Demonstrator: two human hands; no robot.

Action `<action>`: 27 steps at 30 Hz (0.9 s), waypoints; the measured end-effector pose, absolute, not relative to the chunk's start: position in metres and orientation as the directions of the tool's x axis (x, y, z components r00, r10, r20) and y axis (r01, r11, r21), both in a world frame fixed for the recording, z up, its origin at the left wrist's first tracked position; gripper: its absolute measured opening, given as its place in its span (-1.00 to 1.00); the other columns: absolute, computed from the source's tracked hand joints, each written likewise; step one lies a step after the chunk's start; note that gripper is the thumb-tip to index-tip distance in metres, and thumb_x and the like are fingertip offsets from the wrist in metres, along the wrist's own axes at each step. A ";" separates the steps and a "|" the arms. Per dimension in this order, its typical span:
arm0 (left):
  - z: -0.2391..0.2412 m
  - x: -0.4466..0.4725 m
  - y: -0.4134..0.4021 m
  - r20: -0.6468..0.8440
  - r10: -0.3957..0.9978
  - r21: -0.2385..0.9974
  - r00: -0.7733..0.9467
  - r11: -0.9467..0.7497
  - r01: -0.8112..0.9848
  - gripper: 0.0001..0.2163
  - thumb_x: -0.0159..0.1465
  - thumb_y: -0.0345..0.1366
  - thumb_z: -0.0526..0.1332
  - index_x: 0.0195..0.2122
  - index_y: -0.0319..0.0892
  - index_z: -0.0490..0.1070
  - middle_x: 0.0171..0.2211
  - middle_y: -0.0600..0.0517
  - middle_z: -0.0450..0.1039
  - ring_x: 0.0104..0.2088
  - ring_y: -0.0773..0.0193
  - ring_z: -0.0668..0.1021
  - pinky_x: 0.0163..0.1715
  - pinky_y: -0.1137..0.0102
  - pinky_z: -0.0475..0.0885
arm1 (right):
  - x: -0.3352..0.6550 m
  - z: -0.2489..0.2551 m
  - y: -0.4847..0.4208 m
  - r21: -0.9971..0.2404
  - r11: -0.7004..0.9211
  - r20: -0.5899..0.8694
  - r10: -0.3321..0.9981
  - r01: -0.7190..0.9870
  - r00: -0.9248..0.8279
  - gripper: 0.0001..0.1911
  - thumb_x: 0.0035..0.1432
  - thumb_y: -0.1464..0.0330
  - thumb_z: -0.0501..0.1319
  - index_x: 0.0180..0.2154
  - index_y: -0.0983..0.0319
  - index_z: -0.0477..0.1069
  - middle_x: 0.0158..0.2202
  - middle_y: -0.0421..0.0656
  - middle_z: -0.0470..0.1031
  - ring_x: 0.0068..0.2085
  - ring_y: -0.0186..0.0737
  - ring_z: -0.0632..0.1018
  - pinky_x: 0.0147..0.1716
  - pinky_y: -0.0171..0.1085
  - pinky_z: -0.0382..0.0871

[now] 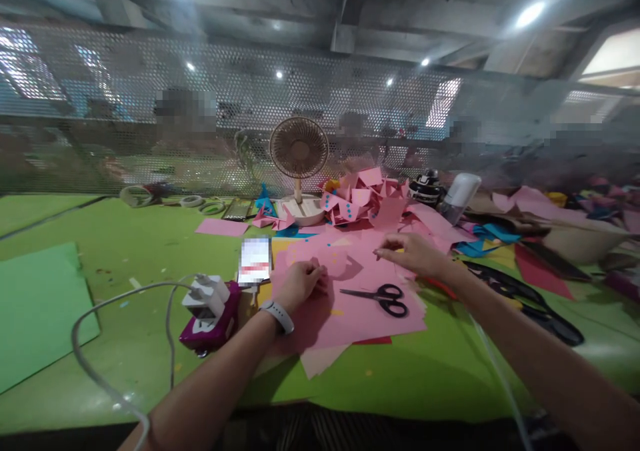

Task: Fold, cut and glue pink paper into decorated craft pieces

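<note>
– Where do we find the hands?
– Apart, over a spread of pink paper sheets [365, 278] on a green desk [400, 378]. We see the left hand [303, 283] at nine o'clock of the sheets, fingers curled down low over them, a white wristband [279, 318] below; the right hand [403, 251] is at two o'clock, thumb and fingers drawn near each other.
– Is anything gripped?
– We cannot tell for either hand; the fingertips are too unclear.
– And the black scissors [376, 296]?
– Lying on the pink sheets at four o'clock, blades pointing to nine, toward the left hand.
– What surrounds our scene?
– A round fan [299, 148] at eleven, a heap of folded pink pieces [367, 194] at twelve, a lit phone [255, 261] at ten, a purple power strip [227, 318] at eight.
</note>
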State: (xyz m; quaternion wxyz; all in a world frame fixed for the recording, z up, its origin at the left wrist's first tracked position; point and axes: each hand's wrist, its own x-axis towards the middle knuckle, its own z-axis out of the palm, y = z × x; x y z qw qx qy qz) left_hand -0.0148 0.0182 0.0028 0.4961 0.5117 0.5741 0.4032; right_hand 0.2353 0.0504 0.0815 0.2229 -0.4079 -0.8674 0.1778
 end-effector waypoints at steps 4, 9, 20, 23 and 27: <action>0.001 -0.015 0.018 -0.136 0.990 0.954 0.018 0.126 0.273 -0.79 0.18 -0.21 0.10 -0.53 -0.21 0.31 -0.64 0.05 0.43 -0.60 0.27 0.51 -0.58 0.42 0.40 | 0.228 0.068 0.043 -0.357 0.633 0.135 0.763 0.687 -0.633 -0.72 0.10 0.19 0.09 -0.46 0.25 0.39 -0.48 -0.16 0.46 -0.45 -0.29 0.41 -0.46 -0.34 0.17; 0.011 -0.019 0.011 -0.082 0.997 0.896 0.010 0.070 0.438 -0.74 0.16 -0.11 0.09 -0.53 -0.19 0.32 -0.69 0.07 0.37 -0.65 0.29 0.45 -0.62 0.43 0.30 | 0.229 0.058 0.032 -0.220 0.665 0.083 0.741 0.713 -0.666 -0.79 0.07 0.25 0.10 -0.37 0.25 0.39 -0.35 -0.11 0.45 -0.28 -0.20 0.41 -0.32 -0.31 0.18; 0.046 -0.029 -0.012 -0.046 0.903 0.524 0.427 -0.342 0.780 -0.79 -0.06 -0.20 0.23 -0.43 -0.21 0.42 -0.47 0.00 0.44 -0.49 0.27 0.44 -0.59 0.47 0.18 | 0.244 0.054 0.019 -0.070 0.577 -0.089 0.809 0.814 -0.581 -0.68 -0.15 0.26 0.21 -0.26 0.20 0.34 -0.31 -0.13 0.38 -0.29 -0.17 0.38 -0.45 -0.34 0.10; 0.045 -0.028 -0.013 -0.147 0.877 0.555 0.458 -0.310 0.772 -0.86 0.00 -0.27 0.15 -0.48 -0.21 0.42 -0.56 0.03 0.42 -0.56 0.31 0.42 -0.61 0.47 0.18 | 0.245 0.053 0.020 -0.097 0.548 -0.108 0.824 0.831 -0.556 -0.65 -0.14 0.25 0.20 -0.23 0.19 0.33 -0.31 -0.14 0.38 -0.31 -0.18 0.38 -0.47 -0.35 0.10; 0.046 -0.026 -0.014 -0.187 0.866 0.556 0.464 -0.296 0.777 -0.88 0.00 -0.30 0.12 -0.52 -0.22 0.41 -0.58 0.04 0.41 -0.58 0.32 0.42 -0.62 0.48 0.19 | 0.246 0.049 0.019 -0.108 0.562 -0.074 0.818 0.820 -0.571 -0.67 -0.13 0.26 0.19 -0.24 0.21 0.34 -0.29 -0.11 0.37 -0.29 -0.17 0.37 -0.42 -0.34 0.12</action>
